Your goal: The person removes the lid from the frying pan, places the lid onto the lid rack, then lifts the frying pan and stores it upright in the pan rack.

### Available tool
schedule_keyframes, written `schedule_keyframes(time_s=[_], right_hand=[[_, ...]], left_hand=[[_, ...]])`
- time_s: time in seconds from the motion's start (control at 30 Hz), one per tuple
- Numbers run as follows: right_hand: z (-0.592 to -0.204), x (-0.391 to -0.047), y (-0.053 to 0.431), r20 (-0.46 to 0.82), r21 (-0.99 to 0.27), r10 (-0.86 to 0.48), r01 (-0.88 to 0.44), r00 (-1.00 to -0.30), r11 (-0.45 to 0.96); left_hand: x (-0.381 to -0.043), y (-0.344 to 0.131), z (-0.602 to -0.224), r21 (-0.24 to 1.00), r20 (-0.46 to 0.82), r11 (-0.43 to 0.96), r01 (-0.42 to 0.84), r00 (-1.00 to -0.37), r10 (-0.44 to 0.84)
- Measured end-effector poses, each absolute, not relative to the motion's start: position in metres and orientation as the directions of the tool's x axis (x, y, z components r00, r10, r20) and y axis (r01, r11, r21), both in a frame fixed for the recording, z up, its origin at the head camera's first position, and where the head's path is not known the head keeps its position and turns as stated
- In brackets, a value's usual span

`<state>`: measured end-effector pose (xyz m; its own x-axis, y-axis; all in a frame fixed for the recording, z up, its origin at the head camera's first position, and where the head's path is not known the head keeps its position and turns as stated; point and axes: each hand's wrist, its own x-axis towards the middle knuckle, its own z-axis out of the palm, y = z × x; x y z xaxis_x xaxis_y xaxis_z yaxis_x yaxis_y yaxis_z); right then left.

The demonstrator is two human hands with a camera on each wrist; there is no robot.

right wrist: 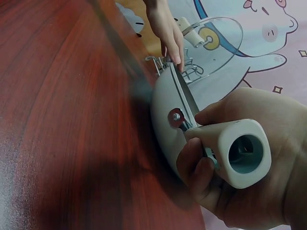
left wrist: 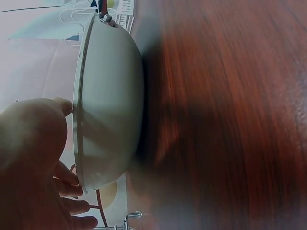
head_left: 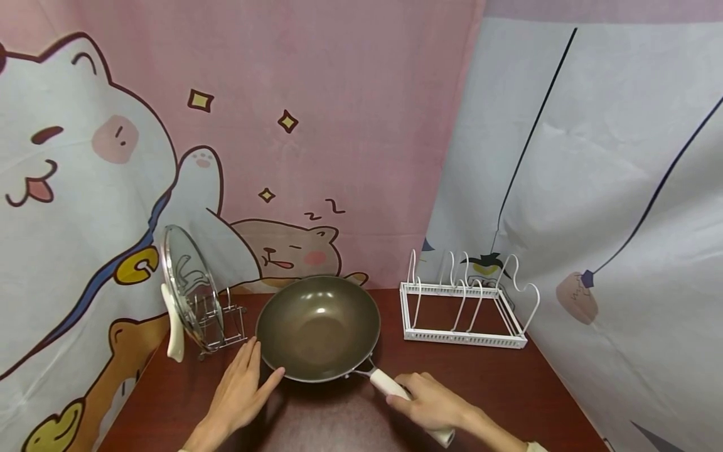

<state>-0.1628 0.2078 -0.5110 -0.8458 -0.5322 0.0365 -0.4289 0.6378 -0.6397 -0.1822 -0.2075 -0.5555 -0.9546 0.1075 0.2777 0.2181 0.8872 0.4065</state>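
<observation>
A deep wok (head_left: 319,326) has a grey-brown inside, a pale outer wall (left wrist: 112,105) and a cream handle (head_left: 390,385) that points toward the near right. My right hand (head_left: 426,400) grips that handle, fingers curled under it in the right wrist view, where its hollow end (right wrist: 245,152) faces the camera. At the near left rim rests my left hand (head_left: 240,386), its fingers mostly straight and thumb spread along the edge. The left wrist view shows the thumb and fingertips right at the rim, with the wok's base close over the table.
A glass lid (head_left: 192,285) with a cream handle leans upright in a wire rack (head_left: 231,336) at the left. To the right stands a white rack (head_left: 465,339) with curved dividers. Printed curtains (head_left: 339,157) hang behind and beside the dark red wooden table (head_left: 339,420).
</observation>
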Motion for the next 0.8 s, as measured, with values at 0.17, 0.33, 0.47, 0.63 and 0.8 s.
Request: schedule_keyframes(time_s=[0.17,0.33,0.47,0.63,0.8], right_hand=[[-0.51,-0.16,0.205,0.029,-0.656,-0.536,-0.421,-0.844,0.627],[-0.511,-0.156,0.203,0.033,-0.672,-0.539,-0.418,-0.841,0.611],[-0.513,-0.155,0.201,0.039,-0.685,-0.539,-0.415,-0.841,0.599],[-0.514,-0.154,0.197,0.036,-0.715,-0.543,-0.401,-0.839,0.573],[-0.515,-0.154,0.195,0.03,-0.741,-0.544,-0.384,-0.839,0.551]], left_hand=[[-0.185,-0.21,-0.558,0.399,0.292,0.888,0.23,-0.95,0.115],[-0.189,-0.213,-0.558,0.377,0.3,0.894,0.242,-0.945,0.129],[-0.192,-0.215,-0.559,0.371,0.306,0.893,0.252,-0.942,0.139],[-0.196,-0.216,-0.559,0.376,0.309,0.889,0.261,-0.94,0.145],[-0.201,-0.218,-0.557,0.376,0.302,0.886,0.27,-0.94,0.159]])
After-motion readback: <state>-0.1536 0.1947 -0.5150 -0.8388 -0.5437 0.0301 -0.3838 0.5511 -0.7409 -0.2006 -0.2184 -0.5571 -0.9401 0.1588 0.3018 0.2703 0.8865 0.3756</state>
